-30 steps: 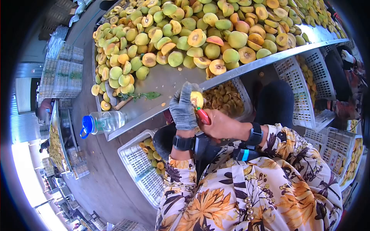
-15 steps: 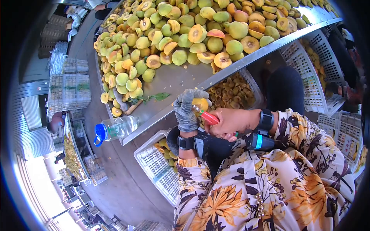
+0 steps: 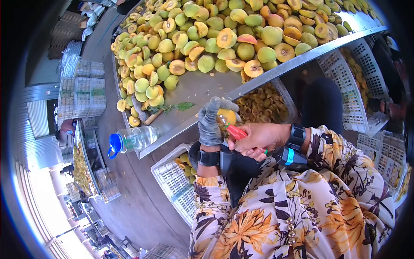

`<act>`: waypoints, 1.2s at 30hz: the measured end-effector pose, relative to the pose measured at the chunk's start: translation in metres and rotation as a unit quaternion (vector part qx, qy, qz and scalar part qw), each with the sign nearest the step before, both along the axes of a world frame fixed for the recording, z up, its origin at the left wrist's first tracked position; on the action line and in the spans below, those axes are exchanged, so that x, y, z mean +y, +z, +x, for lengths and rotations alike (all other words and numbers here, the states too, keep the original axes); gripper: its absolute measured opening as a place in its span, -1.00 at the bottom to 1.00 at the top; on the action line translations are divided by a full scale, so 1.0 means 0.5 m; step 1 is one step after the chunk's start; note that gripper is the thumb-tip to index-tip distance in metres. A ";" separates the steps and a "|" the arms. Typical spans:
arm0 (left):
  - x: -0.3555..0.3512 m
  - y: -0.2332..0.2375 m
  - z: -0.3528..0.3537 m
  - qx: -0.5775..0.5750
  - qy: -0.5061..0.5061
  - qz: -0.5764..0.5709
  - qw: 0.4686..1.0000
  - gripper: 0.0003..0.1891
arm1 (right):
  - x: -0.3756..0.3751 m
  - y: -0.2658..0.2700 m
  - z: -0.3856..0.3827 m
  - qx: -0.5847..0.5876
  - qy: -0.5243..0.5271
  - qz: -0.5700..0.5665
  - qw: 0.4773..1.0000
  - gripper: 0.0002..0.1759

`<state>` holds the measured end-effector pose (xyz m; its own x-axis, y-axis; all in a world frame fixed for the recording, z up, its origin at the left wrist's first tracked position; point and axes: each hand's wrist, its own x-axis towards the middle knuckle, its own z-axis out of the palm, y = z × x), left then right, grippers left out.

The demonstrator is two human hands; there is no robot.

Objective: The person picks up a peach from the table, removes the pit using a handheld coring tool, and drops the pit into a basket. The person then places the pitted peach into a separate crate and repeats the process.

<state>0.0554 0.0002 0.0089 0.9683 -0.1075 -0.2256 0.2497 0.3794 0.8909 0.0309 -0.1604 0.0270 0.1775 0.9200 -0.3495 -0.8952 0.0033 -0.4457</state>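
Observation:
My left hand, in a grey glove, is closed around a yellow peach piece just past the steel table's near edge. My bare right hand grips a red-handled hand tool. Its short metal end meets the peach; the exact shape of that end is too small to make out. Below both hands is a white crate holding greenish-yellow peach pieces. Beyond them, under the table edge, sits a container of scooped-out peach pieces.
A large heap of halved peaches covers much of the steel table. A clear bottle with a blue cap stands by its left corner, near a leafy twig. White crates stand at right; stacked crates rise at far left.
The view has shifted slightly, so the table and heap appear a little further right. Both hands stay together at the peach, with the tool's metal end still against it.

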 end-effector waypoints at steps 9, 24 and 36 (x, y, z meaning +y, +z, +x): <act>0.105 -0.119 -0.001 -0.065 0.196 0.049 0.977 -0.59 | -0.033 0.013 0.003 -0.077 0.008 0.069 0.995 -0.85; 0.229 0.036 0.065 -0.197 0.006 0.713 0.674 -0.46 | -0.067 -0.087 -0.017 -0.710 -0.042 -0.270 0.649 -0.78; -0.010 -0.101 0.344 -0.025 -0.063 0.778 0.625 -0.33 | -0.167 -0.050 -0.048 -0.679 -0.116 -0.308 0.656 -0.84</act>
